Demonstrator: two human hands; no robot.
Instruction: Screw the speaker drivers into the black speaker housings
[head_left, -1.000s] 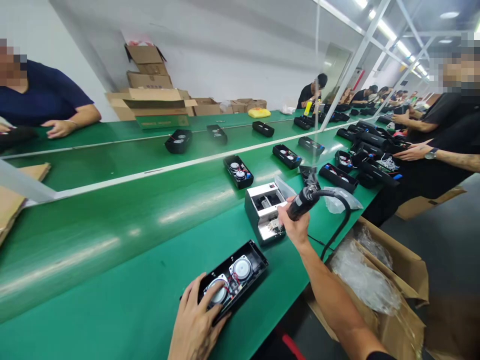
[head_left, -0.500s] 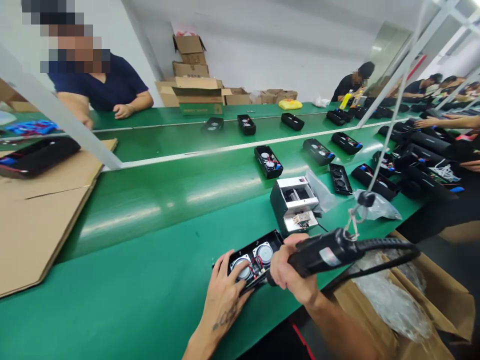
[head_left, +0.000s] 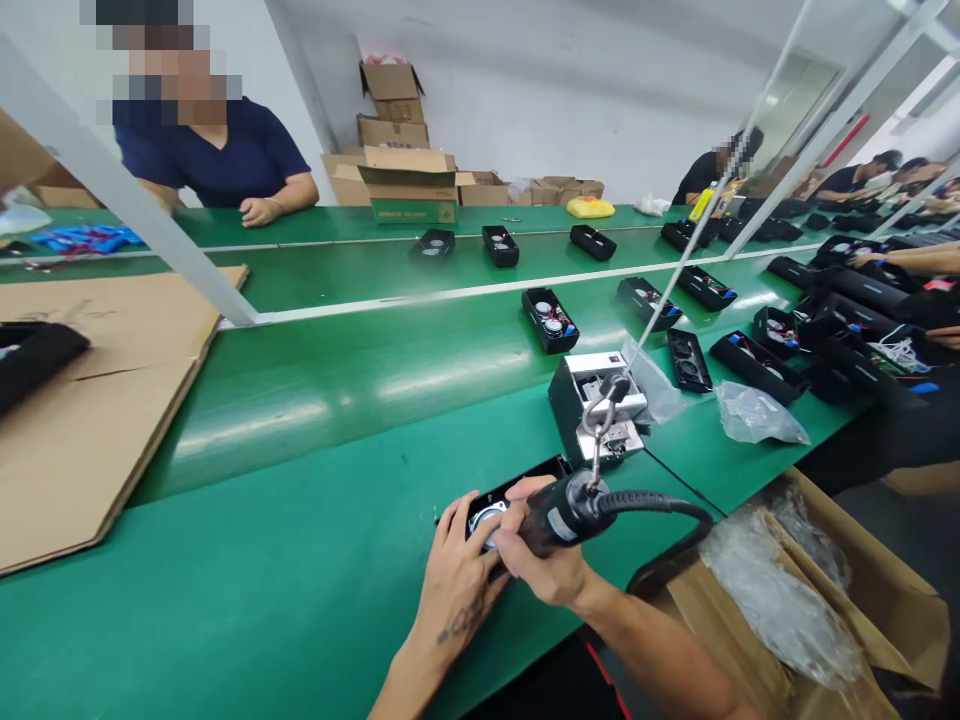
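Note:
My right hand [head_left: 546, 565] is wrapped round a black electric screwdriver [head_left: 564, 518], which hangs by a hook from a cord and trails a thick black cable. The tool slants down over a black speaker box [head_left: 553, 467], and its tip is hidden behind my fingers. My left hand [head_left: 452, 572] grips the left end of that box, with fingers over its rim. One round speaker cone [head_left: 487, 520] shows between my hands. Most of the box interior is covered by my hands and the screwdriver.
A silver-and-black desktop machine [head_left: 596, 405] stands just beyond the box. Several open speaker boxes [head_left: 550, 320] lie on the green bench and conveyor. Cardboard [head_left: 112, 400] lies at left, and a carton with plastic [head_left: 787, 600] is at lower right. A co-worker [head_left: 225, 160] sits opposite.
My right hand has brought the screwdriver left and tilted it more upright over the box. My left hand stays on the box. At left, the black case on the cardboard has shifted leftward.

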